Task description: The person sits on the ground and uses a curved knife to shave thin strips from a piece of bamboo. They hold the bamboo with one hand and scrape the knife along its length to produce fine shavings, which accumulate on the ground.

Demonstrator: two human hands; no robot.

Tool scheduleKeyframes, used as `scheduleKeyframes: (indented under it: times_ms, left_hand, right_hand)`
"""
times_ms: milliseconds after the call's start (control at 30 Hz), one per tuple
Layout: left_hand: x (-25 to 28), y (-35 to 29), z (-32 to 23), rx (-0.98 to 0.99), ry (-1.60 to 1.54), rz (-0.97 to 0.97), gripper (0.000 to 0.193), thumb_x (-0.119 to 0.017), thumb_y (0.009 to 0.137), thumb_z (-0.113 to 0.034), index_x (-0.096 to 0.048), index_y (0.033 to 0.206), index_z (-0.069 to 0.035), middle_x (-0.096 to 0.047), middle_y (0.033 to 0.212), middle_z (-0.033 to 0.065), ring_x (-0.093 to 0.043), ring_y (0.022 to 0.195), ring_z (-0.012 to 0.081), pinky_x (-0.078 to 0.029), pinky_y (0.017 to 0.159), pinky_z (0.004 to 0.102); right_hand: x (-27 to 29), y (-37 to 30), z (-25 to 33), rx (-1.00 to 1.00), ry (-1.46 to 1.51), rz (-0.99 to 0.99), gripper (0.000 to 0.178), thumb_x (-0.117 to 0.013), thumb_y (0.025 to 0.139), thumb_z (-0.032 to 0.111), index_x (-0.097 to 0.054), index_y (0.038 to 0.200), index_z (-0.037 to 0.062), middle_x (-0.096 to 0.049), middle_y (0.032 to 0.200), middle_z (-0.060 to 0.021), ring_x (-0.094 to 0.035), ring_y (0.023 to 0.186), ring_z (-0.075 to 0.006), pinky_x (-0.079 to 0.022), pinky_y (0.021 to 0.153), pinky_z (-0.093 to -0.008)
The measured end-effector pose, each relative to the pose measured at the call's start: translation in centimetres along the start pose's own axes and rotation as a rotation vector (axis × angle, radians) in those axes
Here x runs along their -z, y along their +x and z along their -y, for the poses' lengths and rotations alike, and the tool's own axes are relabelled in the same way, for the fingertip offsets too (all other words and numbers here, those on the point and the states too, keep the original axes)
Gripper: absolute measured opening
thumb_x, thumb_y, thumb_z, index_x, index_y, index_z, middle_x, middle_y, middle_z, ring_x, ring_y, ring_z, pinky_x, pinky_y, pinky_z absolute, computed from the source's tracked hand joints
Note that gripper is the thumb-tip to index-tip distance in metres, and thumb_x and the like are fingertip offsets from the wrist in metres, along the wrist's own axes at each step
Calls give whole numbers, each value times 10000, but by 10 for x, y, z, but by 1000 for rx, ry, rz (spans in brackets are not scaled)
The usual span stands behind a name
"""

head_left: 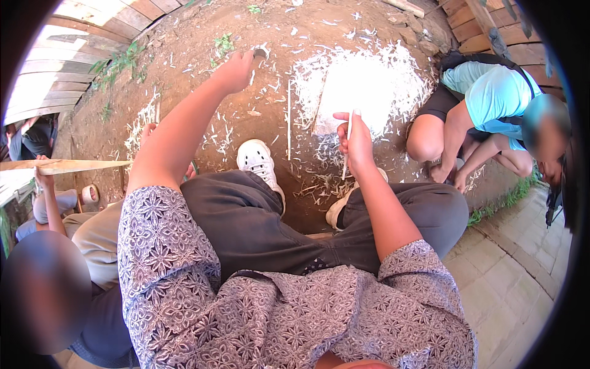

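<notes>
My left hand [235, 72] is stretched far forward over the dirt, its fingers closed round a knife-like tool. Only a short curved piece of the tool's blade [262, 51] shows past the fist. Above my right knee, my right hand [356, 140] grips a thin pale stick [350, 126], held nearly upright. The stick's lower end points down toward my right shoe. Beyond that hand lies a bright white flat sheet [347, 80], its surface washed out by sunlight, amid a heap of pale curled shavings [402, 74].
Another thin stick [289, 120] lies on the dirt between my hands. At right a person in a light blue shirt [491, 92] crouches, hands low. A person at left sits close beside me, near a long pale wooden strip [74, 165]. Plank walls [55, 67] stand behind.
</notes>
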State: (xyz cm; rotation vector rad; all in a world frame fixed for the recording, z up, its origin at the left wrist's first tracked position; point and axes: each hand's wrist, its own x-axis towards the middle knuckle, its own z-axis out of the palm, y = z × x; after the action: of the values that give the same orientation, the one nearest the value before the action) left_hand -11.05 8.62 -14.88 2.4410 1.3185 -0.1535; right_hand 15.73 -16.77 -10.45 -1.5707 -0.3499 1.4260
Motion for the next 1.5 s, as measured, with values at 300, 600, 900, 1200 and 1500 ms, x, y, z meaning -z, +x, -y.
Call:
scheduleKeyframes:
  times_ms: [300, 600, 900, 1200, 1500]
  left_hand:
    - [-26, -1, 7, -1, 107, 62, 498, -470, 963, -71, -389, 1452, -31, -597, 1209, 313, -646, 1069, 479, -526, 915, 539]
    - [-9, -28, -30, 53, 102, 282, 449, -523, 939, -221, -513, 1292, 57, -697, 1057, 296, -684, 1020, 448, -541, 889, 530]
    - [26, -46, -53, 14, 172, 449, 452, -524, 951, -235, -522, 1295, 58, -689, 1147, 282, -669, 1096, 422, -517, 955, 513]
    - [32, -29, -35, -187, 225, 203, 507, -589, 917, -94, -498, 1416, -100, -661, 1232, 179, -662, 1129, 370, -541, 944, 477]
    - [28, -9, 21, -304, 493, 59, 668, -628, 844, 59, -457, 1455, -150, -587, 1241, 91, -660, 1109, 309, -592, 865, 411]
  right_hand:
    - [-9, -1, -1, -29, -59, 62, 516, -338, 1121, 449, -648, 1166, 39, -454, 725, 45, -313, 552, -33, -293, 482, -205]
    - [-12, -3, -8, -14, -58, 83, 403, -400, 1082, 353, -693, 1128, 80, -487, 740, 43, -340, 564, -40, -307, 494, -217]
    - [-14, -6, -8, -29, -115, 97, 481, -357, 1117, 409, -655, 1168, 35, -457, 738, 40, -322, 544, -39, -288, 470, -218]
    - [-11, -2, -13, -25, -158, 79, 492, -352, 1120, 427, -651, 1170, 39, -455, 737, 42, -320, 545, -39, -297, 476, -217]
    - [-17, 7, -13, -62, -162, 83, 518, -351, 1116, 452, -645, 1160, 27, -457, 727, 38, -319, 546, -42, -302, 481, -221]
